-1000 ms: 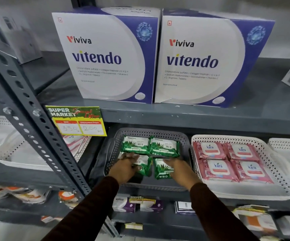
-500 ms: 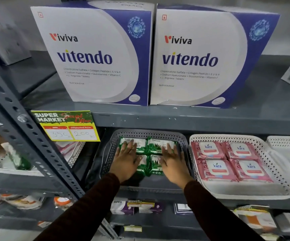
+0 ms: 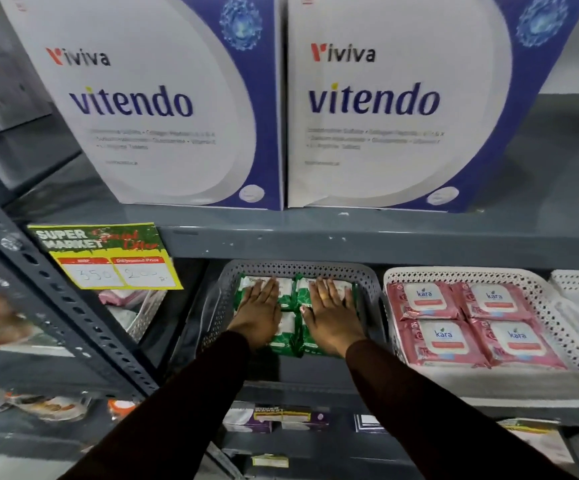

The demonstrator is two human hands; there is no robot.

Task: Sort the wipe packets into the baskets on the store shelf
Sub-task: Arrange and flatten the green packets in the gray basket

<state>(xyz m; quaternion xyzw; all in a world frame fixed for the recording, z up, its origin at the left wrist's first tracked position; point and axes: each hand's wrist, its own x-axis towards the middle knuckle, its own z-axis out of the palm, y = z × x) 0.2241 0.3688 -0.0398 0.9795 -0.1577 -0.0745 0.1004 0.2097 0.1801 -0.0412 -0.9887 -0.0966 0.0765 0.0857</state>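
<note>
Both hands lie flat, fingers spread and grasping nothing, on the green-and-white wipe packets [image 3: 290, 332] inside the grey perforated plastic basket [image 3: 212, 320] on the grey metal store shelf [image 3: 316, 244]. The left hand [image 3: 258, 311] covers the packets on the basket's left side, the right hand [image 3: 329, 315] those on its right; a ring shows on one right finger. The packets sit in two rows, side by side. Just beside this basket, to the right, a white perforated plastic basket [image 3: 572, 344] holds four pink "kara" wipe packets [image 3: 468, 320] laid flat, two by two. On the shelf above stand two large white-and-blue "vitendo" cardboard boxes [image 3: 402, 109]. A yellow-and-green price tag [image 3: 104, 254] hangs on the shelf edge at the left.
</note>
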